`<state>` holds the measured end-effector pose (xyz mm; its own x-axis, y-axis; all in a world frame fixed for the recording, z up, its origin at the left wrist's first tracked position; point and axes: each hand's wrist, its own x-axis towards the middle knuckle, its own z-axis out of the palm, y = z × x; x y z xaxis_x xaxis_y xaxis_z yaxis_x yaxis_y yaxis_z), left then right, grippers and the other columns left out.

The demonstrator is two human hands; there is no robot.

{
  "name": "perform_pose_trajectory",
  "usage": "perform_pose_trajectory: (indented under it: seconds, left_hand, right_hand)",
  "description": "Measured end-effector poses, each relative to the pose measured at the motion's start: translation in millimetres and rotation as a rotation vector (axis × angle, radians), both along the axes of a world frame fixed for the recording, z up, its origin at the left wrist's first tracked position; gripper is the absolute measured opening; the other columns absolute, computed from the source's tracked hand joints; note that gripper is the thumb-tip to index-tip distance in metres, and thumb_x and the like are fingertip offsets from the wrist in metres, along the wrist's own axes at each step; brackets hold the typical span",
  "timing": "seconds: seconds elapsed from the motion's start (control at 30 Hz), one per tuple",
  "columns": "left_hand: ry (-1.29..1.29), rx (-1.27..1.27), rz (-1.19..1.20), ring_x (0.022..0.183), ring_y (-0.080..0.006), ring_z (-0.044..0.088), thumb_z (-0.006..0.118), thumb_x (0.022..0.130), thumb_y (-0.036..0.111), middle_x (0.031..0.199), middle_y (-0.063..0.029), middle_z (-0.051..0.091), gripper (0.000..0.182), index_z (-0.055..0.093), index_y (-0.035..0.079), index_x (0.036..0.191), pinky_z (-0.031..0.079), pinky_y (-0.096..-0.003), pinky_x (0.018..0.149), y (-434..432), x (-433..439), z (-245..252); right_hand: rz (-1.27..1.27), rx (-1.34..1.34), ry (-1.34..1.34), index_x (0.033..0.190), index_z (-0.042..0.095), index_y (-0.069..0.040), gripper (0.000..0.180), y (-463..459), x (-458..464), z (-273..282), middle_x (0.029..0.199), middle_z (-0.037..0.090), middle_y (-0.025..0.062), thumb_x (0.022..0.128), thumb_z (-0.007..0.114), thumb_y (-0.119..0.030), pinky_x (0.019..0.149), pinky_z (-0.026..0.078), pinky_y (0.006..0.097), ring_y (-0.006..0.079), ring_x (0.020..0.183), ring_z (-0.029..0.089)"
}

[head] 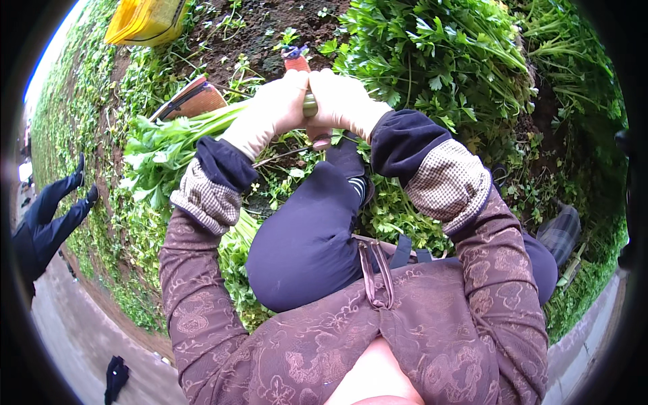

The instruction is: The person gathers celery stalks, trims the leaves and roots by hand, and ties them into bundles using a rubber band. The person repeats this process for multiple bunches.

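My left hand (281, 101), in a pale glove, is closed around a bunch of celery (167, 144). Its leafy stalks fan out to the left past my wrist. My right hand (341, 98), gloved alike, meets it thumb to thumb, fingers curled at a short green stalk section (310, 105) between the hands. Just beyond my thumbs an orange object (296, 62) with a bluish band sticks out, its lower part hidden. Left of my hands lies an orange-brown object with a dark strip (195, 100), which I cannot identify. Thin dark rods (281, 156) show near my left hand.
A large heap of cut celery (435, 55) lies at the far right. Yellow crates (147, 23) stand at the far left. More celery (240, 253) lies beside my left knee (304, 238). Another person's legs (53, 197) are at left, near a concrete path (76, 329).
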<state>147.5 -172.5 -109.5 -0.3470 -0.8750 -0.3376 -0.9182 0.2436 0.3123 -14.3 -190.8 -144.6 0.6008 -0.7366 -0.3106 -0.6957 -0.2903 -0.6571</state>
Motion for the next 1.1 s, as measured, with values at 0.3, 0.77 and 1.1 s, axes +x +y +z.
perform_pose_trajectory:
  seconds: [0.3,0.77,1.1]
  left_hand:
    - [0.038,-0.061,0.094,0.102,-0.0354,0.064,0.086,0.065,0.031,0.111,-0.0168,0.064,0.065,0.056,0.008,0.118,0.052,-0.0416,0.087,12,9,-25]
    - [0.127,-0.300,0.148,0.091,-0.0367,0.065,0.083,0.066,0.013,0.097,-0.0169,0.065,0.058,0.056,0.007,0.117,0.052,-0.0417,0.081,9,-45,-4]
    - [0.129,-0.445,0.152,0.094,-0.0333,0.061,0.084,0.063,0.020,0.099,-0.0102,0.064,0.065,0.056,0.010,0.121,0.049,-0.0428,0.082,22,-40,-36]
  right_hand:
    - [-0.566,1.221,-0.685,0.157,0.002,-0.006,0.113,70,-68,-17,0.159,0.023,0.0150,0.079,0.079,-0.032,0.119,0.019,0.0389,0.0242,0.147,0.023]
    - [-0.980,0.999,-1.495,0.116,0.063,-0.008,0.040,20,-33,-2,0.105,0.069,0.0049,0.096,0.061,-0.043,0.085,0.051,0.0333,0.0159,0.095,0.066]
    - [-0.787,0.986,-1.216,0.120,0.062,-0.006,0.043,6,-50,-16,0.109,0.068,0.0076,0.097,0.059,-0.043,0.087,0.054,0.0324,0.0162,0.099,0.066]
